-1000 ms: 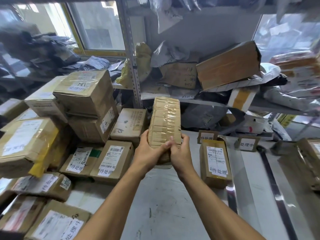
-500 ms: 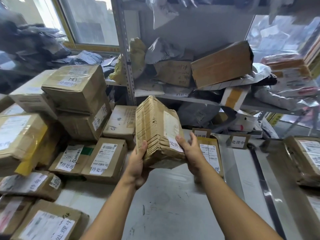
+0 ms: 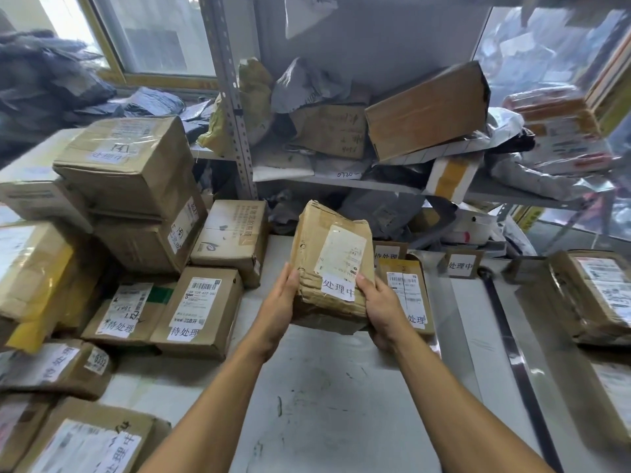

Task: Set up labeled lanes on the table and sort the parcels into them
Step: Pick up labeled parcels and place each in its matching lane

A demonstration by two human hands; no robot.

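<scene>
Left hand (image 3: 280,302) and right hand (image 3: 382,308) both grasp the parcel (image 3: 333,268), raised above the worktop (image 3: 324,404).

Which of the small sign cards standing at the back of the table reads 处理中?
The right card, standing clear beside the black strip; the other card sits partly hidden behind the held parcel.

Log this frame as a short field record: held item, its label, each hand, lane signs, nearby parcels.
held item: crumpled brown parcel, lifted above the table
label on it: 处理中
left hand: grips its left side
right hand: grips its right side
lane signs: 处理中 card; another card partly hidden
nearby: box marked 待处理
</scene>
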